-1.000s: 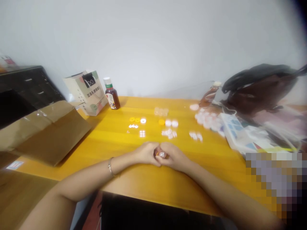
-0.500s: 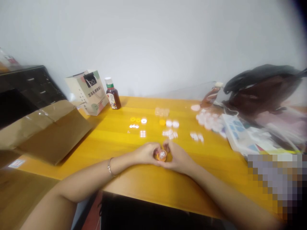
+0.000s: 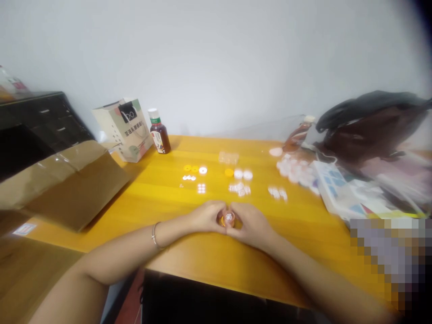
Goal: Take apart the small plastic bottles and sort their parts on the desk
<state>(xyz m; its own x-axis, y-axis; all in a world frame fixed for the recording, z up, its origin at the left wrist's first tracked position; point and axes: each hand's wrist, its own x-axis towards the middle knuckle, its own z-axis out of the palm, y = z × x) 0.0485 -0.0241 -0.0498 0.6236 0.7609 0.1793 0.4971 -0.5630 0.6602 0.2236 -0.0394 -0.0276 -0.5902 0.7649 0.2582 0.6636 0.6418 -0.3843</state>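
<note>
- At just past 9 o'clock from my grip, well apart from it, lay the brown paper bag [image 3: 72,189]; at 10 stood the printed carrier bag [image 3: 133,130], with the white-capped dark bottle [image 3: 160,137] beside it.
- Near 11 o'clock, two yellow rings and a white one [image 3: 194,169] sat in a row on the yellow wooden table [image 3: 189,254].
- My left hand [image 3: 209,217] was at the piece's 9 o'clock, fingers and thumb curled in and, as far as the blur let me judge, clamped on its near edge.
- The small round orange-and-clear piece [image 3: 229,218] was at the centre of my dial, straight ahead of me, between both sets of fingertips. Its round face, with a white mark, was turned up toward me; orange showed at its left edge. I made out no long axis across it.
- At 12, beyond it, was the row of one yellow and two white discs [image 3: 238,174].
- My right hand [image 3: 252,224] was at its 3 o'clock, thumb and fingers closed on that side, a gap left before the palm. Neither hand was clearly nearer.
- At 2 o'clock, well apart, the pale discs [image 3: 296,171] lay heaped.
</note>
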